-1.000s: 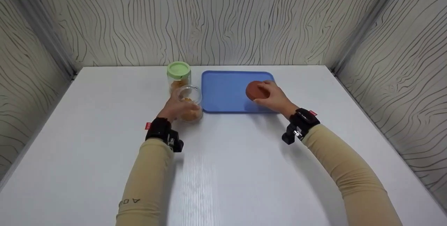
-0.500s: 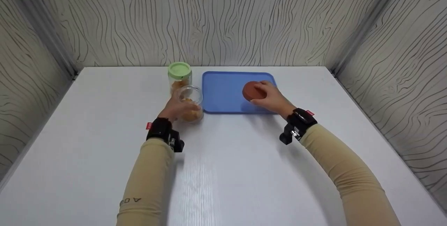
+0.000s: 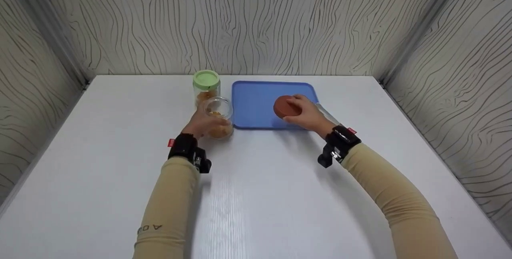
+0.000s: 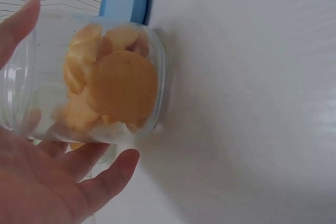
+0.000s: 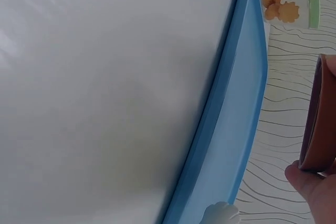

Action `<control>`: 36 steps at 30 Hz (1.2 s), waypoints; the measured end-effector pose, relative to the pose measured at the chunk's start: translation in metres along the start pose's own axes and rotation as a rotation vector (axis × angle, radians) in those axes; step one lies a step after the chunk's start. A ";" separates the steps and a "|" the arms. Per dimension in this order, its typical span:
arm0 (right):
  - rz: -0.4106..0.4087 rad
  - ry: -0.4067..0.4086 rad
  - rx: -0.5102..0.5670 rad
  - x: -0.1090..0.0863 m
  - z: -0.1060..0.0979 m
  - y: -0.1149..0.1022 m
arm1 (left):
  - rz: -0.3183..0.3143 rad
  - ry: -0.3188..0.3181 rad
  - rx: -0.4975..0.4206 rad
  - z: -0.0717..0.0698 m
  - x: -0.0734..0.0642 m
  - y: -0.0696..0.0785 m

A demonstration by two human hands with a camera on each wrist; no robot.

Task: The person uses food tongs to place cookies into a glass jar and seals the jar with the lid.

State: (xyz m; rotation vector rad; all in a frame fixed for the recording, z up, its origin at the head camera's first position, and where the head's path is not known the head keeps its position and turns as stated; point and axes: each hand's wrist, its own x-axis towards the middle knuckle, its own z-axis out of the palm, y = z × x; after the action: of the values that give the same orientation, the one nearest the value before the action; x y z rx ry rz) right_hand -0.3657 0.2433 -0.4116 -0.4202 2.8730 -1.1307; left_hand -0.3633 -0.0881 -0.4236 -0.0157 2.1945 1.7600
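Note:
My left hand [image 3: 202, 123] grips a clear lidless jar [image 3: 219, 119] holding golden-brown cookies, which stands at the tray's left front corner. In the left wrist view the cookies [image 4: 123, 85] lie piled near the jar's base, with thumb and fingers on opposite sides of the wall. My right hand [image 3: 310, 115] holds a round reddish-brown lid [image 3: 285, 107] by its edge, raised over the blue tray [image 3: 254, 111]. From the right wrist view the lid [image 5: 321, 124] shows its open underside, thumb at the lower rim. Lid and jar are apart.
Behind the held jar stands a second jar with a green lid [image 3: 206, 79], also with cookies in it. A whitish scalloped object [image 5: 220, 214] shows at the tray's end in the right wrist view. Patterned panels [image 3: 240, 23] enclose the white table [image 3: 256, 195].
My right hand has moved a little left with the lid, uncovering part of a pale object behind the wrist. The left hand and its jar have stayed in place.

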 end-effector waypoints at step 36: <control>-0.173 -0.054 0.089 0.006 0.045 -0.046 | 0.021 0.009 -0.051 0.000 -0.001 -0.001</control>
State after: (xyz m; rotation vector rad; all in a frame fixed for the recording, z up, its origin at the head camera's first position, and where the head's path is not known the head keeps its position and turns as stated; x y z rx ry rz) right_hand -0.3547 0.1799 -0.4133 -0.6952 2.7722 -1.2453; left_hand -0.3624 -0.0886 -0.4239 -0.0124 2.1633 1.8310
